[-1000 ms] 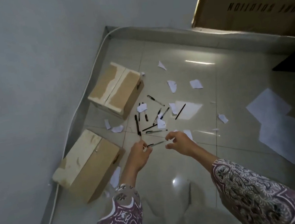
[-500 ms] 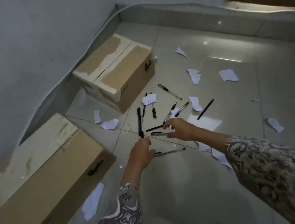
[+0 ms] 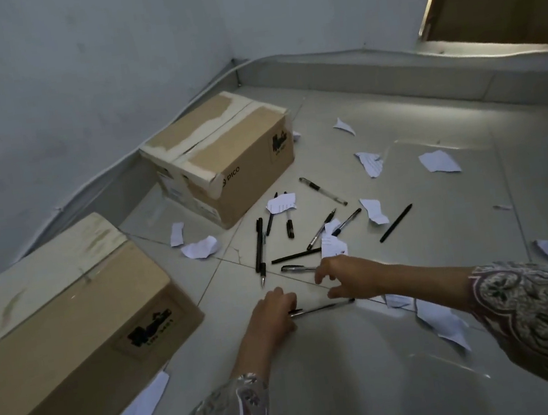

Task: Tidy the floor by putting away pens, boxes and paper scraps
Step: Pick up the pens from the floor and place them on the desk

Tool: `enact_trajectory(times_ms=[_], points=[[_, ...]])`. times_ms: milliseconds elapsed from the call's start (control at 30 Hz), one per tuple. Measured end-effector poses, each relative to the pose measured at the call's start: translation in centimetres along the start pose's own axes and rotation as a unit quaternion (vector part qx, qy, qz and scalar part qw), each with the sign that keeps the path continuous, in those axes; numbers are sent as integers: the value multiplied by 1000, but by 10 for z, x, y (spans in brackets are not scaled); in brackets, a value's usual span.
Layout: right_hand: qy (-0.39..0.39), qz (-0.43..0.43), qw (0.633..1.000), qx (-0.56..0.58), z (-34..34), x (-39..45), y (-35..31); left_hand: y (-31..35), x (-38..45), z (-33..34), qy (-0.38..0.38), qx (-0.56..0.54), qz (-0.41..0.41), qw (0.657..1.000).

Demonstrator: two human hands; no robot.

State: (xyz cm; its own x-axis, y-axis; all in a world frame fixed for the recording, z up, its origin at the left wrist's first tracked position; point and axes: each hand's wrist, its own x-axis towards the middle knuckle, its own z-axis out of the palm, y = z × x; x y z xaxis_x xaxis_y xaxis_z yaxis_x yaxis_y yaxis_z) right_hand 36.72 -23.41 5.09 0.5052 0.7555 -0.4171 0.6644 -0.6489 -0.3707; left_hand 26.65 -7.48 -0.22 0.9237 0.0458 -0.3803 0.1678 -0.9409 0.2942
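Pens, slim black and clear-barrelled ones, lay scattered on the pale glossy tiled floor in a loose cluster just in front of the farther brown cardboard box, mixed with torn white paper scraps. Your left hand was curled round one clear ballpoint pen, gripping it at its near end so the barrel stuck out to the right, low over the tiles. That looked like a collecting grip: one hand kept what was gathered while the other fetched more.

Your right hand reached across toward a clear capped pen lying just beyond it, thumb and forefinger spread apart and holding nothing, the fingers close to that pen's end but, as far as could be seen, not yet closed on it. A black stick pen lay just behind, and a longer black pen ran lengthwise to the left, so a pinch from the end seemed the cleanest way to lift one without dragging its neighbours.

A single black pen sat well apart to the right. The nearer brown cardboard box stood beside the grey wall, flaps shut and taped like the other. Judging by how much remained on the floor, the tidying was at an early stage, with most pens, all visible scraps and both boxes yet to be dealt with.
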Motion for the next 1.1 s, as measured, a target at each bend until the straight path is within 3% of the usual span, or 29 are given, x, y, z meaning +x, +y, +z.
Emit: enact_trajectory(times_ms=[167,300,400,567,767,867,967,1100], points=[[38,2,999,-15,-8,6,11,-8,0,5,46,-31,-5,998],[66,15,997,-30,-10,17,21,-20,0,-4,101,-215,-26,971],[89,17,995,-51,-8,27,23,-25,-3,-17,143,-375,-48,915],[106,2,981,-160,5,43,18,-25,-12,-30,219,-576,-92,782],[82,-13,958,-276,22,59,14,-36,-19,-32,256,-660,-140,692],[107,-11,948,-301,26,62,11,-38,-20,-34,271,-674,-146,672],[49,13,969,-240,30,64,4,-37,-17,-36,293,-678,-157,656],[74,46,996,-37,29,67,-1,-35,-14,-33,304,-698,-162,628]])
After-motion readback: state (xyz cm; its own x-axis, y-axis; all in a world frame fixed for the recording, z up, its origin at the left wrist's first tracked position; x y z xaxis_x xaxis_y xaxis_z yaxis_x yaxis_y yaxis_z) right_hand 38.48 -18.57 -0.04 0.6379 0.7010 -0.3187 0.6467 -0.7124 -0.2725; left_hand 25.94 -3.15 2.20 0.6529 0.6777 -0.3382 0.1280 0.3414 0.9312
